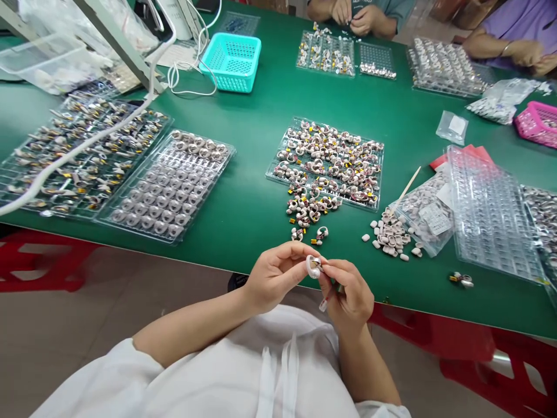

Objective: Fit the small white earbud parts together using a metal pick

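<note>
My left hand [274,274] pinches a small white ring-shaped part [312,266] at the near edge of the green table [252,145]. My right hand [348,290] is closed, its fingertips pressed to the same part; a thin stick shows under its palm. Just beyond lies a loose heap of small wired parts [310,210] spilling from a clear tray of them [331,161]. A pile of white oval pieces [390,237] lies to the right.
Clear trays of parts [167,184] sit at the left, stacked clear trays [489,215] at the right. A teal basket [231,61] and white cables stand at the back, a pink basket [537,123] far right. Two other people's hands [354,14] work at the far side.
</note>
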A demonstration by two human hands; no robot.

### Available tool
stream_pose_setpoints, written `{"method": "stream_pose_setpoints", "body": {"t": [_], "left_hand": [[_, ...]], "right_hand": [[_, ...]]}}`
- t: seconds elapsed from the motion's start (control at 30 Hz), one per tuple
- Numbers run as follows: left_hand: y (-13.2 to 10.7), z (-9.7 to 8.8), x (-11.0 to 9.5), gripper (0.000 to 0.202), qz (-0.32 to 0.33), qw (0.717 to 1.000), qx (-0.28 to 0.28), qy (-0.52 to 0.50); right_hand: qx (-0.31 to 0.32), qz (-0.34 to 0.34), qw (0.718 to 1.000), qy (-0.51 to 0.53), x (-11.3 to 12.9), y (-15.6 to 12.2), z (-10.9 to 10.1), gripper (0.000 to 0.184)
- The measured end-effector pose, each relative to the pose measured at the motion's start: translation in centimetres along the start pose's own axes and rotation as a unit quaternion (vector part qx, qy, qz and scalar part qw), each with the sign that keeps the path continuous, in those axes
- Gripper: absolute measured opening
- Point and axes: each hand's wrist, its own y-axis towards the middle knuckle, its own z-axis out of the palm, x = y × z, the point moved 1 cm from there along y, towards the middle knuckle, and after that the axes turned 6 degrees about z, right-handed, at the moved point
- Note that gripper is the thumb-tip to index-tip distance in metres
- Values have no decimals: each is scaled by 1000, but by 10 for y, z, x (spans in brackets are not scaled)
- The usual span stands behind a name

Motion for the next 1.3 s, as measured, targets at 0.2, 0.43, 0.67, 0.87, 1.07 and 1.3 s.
{"method": "stream_pose_setpoints", "body": {"t": [0.2,0.43,0.67,0.87,1.07,1.3], "left_hand": [[0,-2,3,15,-16,999,-4,-30],[5,-6,4,24,-58,998,-23,-16],[4,-7,6,19,-58,998,2,14],[4,-10,6,15,-48,998,23,38],[4,-10,7,15,-41,997,19,64],[5,-12,7,14,4,994,13,111]], "right_hand": [[4,-9,1000,13,1,0,2,38],[24,115,984,134,4,-1,-2,23],[65,243,931,264,-3,4,2,4],[84,280,887,358,-8,8,6,5],[63,264,901,338,-8,9,5,8],[80,268,878,387,-12,12,3,13]]}}
